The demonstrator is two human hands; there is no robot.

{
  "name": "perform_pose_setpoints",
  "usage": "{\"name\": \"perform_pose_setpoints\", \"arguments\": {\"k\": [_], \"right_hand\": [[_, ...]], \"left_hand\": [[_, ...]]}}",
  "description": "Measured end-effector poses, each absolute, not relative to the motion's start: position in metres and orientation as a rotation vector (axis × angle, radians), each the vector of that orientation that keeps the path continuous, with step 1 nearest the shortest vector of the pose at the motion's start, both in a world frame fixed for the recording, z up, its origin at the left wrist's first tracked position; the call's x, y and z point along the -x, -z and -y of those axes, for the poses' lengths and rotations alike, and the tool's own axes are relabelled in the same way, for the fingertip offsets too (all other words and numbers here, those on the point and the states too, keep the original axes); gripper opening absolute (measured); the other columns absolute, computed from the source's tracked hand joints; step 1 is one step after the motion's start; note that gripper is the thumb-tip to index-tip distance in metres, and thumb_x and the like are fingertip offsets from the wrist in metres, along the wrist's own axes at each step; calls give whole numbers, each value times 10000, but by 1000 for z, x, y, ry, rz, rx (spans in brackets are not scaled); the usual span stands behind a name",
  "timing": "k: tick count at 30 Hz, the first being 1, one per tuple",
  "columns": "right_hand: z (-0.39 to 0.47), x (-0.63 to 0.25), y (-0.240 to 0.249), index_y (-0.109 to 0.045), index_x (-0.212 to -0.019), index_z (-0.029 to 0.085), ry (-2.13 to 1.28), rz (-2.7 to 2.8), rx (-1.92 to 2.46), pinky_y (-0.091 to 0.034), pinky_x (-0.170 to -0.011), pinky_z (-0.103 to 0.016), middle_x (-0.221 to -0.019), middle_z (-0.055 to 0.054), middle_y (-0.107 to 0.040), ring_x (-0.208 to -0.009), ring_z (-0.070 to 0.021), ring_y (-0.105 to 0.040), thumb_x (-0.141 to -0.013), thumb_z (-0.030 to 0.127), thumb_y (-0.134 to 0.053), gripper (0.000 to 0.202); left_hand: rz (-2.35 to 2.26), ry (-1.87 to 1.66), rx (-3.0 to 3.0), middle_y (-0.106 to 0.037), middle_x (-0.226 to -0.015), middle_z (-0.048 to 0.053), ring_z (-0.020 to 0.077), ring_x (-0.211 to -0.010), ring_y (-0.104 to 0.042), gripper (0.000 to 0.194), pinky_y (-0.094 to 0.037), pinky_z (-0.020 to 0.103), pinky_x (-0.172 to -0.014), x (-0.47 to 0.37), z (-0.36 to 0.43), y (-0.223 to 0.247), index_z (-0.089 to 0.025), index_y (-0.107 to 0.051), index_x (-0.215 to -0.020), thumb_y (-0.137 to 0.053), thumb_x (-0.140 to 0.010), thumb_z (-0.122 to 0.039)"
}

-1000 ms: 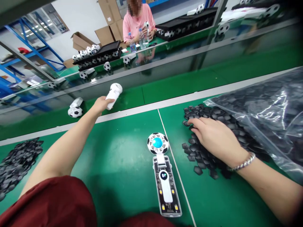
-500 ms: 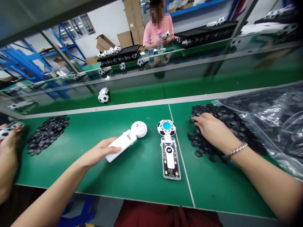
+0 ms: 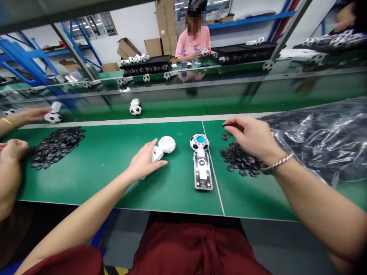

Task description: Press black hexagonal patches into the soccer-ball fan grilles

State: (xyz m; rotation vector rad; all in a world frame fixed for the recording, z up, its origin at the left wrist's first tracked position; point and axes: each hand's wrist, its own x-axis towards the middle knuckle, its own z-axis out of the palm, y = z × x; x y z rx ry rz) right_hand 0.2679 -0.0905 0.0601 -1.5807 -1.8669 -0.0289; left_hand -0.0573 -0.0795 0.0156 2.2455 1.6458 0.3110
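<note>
A white handheld fan [image 3: 167, 144] with a round head lies on the green table. My left hand [image 3: 145, 160] is over its handle, thumb and fingers spread apart, covering most of the handle. My right hand [image 3: 249, 135] is closed in a pinch on a small black piece, mostly hidden by the fingertips. Below that hand spreads a pile of black pentagon pieces [image 3: 239, 156]. Between my hands lies a second fan [image 3: 203, 172] with a clear handle, a circuit board inside and a black-and-white football head with a blue centre.
A clear plastic bag [image 3: 321, 141] of black pieces lies at the right. At the left is another black pile [image 3: 57, 147], near a co-worker's hands, one at a football fan [image 3: 53, 117]. Another football fan [image 3: 135, 109] sits beyond the pale strip. A person in pink sits opposite.
My right hand has lifted off the pile with a black piece. My left hand has slid along the fan towards its head and spread its fingers. A co-worker's hand has reached in at left.
</note>
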Motion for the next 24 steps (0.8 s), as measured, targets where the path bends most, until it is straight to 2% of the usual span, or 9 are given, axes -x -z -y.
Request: {"name": "perform_pose_setpoints", "arguments": {"k": [6, 11, 15, 19, 22, 24], "right_hand": [[89, -249, -79, -651, -874, 206, -35, 1720, 1424, -485, -653, -313, -820, -35, -675, -671, -166, -597, -797, 287, -543, 156], [83, -237, -78, -640, -865, 207, -98, 1666, 1352, -491, -643, -308, -834, -41, -668, -703, -168, -596, -800, 286, -541, 142], [81, -235, -67, -639, -863, 197, -79, 1636, 1312, -493, -642, -303, -885, -54, -657, -740, -170, -600, -809, 290, -531, 152], [82, -233, -57, -640, -848, 203, -158, 1638, 1313, -496, -658, -309, -850, -44, -663, -729, -168, -604, -803, 293, -548, 136], [86, -227, -52, -643, -839, 205, -234, 1677, 1302, -501, -683, -319, -820, -31, -673, -716, -168, -607, -787, 292, -570, 124], [89, -221, -50, -644, -831, 209, -273, 1733, 1291, -502, -689, -321, -812, -22, -676, -708, -165, -606, -782, 294, -578, 118]], "left_hand": [[-1612, -161, -2417, -362, -1378, 159, 321, -1218, -375, 775, -350, 451, -1001, 51, 80, -14, -118, -188, -1400, -520, -750, -378], [-1561, -88, -2526, -424, -1272, 145, 324, -1131, -410, 577, -381, 444, -957, 46, 81, -12, -149, -408, -1277, -496, -744, -353], [-1556, -100, -2447, -480, -1094, 131, 307, -1030, -456, 577, -420, 441, -877, 47, 78, -12, -161, -436, -1260, -518, -737, -392], [-1410, -202, -2082, -537, -1070, 105, 256, -993, -516, 628, -430, 383, -864, 58, 80, -20, -150, -408, -1266, -552, -735, -452], [-1268, -175, -1751, -597, -1027, 63, 205, -890, -570, 489, -463, 309, -757, 66, 89, -31, -176, -485, -1153, -488, -783, -496], [-1289, -153, -1754, -621, -992, 50, 205, -877, -579, 409, -458, 302, -744, 68, 94, -39, -182, -554, -1035, -436, -808, -502]]}}
